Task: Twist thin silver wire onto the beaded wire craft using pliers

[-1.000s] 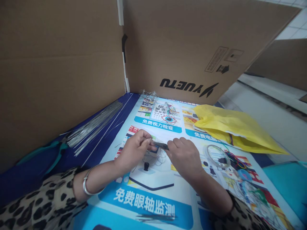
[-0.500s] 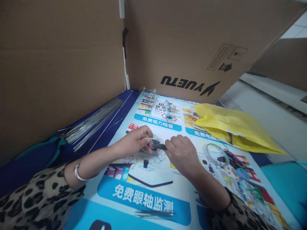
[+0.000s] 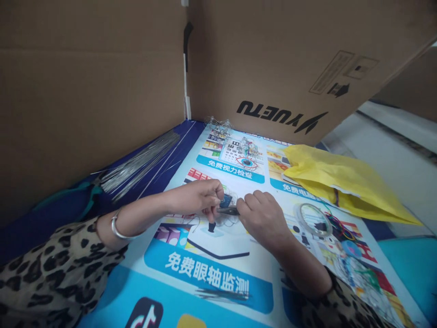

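Observation:
My right hand is wrapped round a dark pliers-like tool, whose narrow tip points left. The tip meets the fingers of my left hand, which are pinched together over something too small to make out. Thin wire loops show behind and below the tool, above the printed poster. Both hands are close together over the poster's middle. A short bundle of dark wires lies on the poster nearer to me.
Cardboard walls stand behind and at the left. Long silvery wires lie on the blue cloth at the left, beside teal-handled pliers. At the right are a yellow bag, a clear ring and coloured wires.
The view has shifted, so the scene sits a little lower-cropped and further right. My left hand's fingers have turned downward at the tool's tip; my right hand keeps its grip.

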`<state>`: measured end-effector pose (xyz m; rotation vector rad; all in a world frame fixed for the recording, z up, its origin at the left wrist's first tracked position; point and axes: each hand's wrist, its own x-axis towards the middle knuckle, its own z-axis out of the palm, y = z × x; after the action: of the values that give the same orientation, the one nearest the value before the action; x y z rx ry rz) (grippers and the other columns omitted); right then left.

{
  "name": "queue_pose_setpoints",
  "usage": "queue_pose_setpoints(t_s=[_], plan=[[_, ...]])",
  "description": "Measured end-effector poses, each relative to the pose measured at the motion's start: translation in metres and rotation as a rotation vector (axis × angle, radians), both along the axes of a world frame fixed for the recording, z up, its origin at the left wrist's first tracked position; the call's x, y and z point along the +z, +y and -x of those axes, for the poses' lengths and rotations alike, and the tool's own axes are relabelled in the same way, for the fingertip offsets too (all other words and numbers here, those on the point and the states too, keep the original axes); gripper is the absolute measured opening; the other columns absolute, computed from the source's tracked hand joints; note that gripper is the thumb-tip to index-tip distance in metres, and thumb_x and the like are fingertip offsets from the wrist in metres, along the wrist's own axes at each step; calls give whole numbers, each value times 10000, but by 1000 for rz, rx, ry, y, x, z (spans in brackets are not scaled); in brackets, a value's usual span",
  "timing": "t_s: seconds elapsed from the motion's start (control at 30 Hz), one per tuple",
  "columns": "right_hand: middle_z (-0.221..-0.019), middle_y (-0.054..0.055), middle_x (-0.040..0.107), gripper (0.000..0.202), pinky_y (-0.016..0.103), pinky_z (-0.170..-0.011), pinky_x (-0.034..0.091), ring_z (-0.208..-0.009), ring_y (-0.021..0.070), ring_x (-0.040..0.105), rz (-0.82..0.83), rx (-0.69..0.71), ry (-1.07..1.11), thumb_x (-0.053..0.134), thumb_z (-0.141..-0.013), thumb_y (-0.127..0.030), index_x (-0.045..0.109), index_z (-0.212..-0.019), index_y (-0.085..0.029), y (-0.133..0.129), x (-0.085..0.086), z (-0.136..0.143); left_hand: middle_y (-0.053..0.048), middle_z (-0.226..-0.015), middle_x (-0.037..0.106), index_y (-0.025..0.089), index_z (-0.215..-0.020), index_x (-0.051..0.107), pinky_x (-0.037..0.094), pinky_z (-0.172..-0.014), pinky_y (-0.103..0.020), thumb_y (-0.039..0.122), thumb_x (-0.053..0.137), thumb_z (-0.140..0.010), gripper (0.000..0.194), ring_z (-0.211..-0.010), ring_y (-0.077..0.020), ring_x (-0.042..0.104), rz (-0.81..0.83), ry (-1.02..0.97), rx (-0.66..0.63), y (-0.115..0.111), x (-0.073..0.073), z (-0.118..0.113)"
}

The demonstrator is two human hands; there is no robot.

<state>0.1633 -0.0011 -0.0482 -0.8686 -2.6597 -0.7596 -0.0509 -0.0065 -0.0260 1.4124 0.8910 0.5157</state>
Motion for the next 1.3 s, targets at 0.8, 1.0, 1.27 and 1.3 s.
queue_pose_setpoints(t_s=[0.8, 1.0, 1.27, 1.3], plan=[[-687, 36, 625, 124, 269, -543, 254, -645, 169, 556, 259, -362, 72, 543, -825, -261, 584, -740, -180, -14, 1, 11, 37, -686, 591, 222, -876, 418, 477, -628, -237, 178, 368, -855, 70, -683, -135, 653, -493, 254, 318, -10, -7, -13], [-715, 38, 645, 149, 265, -516, 254, -647, 170, 577, 339, -407, 54, 532, -840, -307, 592, -768, -191, -14, 1, 13, 28, -702, 595, 222, -884, 432, 472, -644, -252, 186, 365, -862, 79, -691, -140, 645, -521, 271, 306, -10, -9, -14], [-717, 44, 632, 268, 264, -544, 273, -682, 176, 568, 253, -405, 160, 482, -867, -398, 589, -752, -180, -3, -1, 6, -1, -770, 609, 183, -960, 457, 475, -586, -219, 315, 512, -828, 194, -736, -146, 642, -292, -15, 336, -5, 0, -11], [-708, 44, 628, 284, 263, -543, 269, -674, 174, 563, 245, -403, 163, 473, -871, -406, 588, -746, -179, -2, -2, 5, 3, -764, 597, 176, -923, 482, 468, -567, -208, 323, 524, -822, 184, -706, -135, 634, -299, -11, 357, -5, 0, -11]])
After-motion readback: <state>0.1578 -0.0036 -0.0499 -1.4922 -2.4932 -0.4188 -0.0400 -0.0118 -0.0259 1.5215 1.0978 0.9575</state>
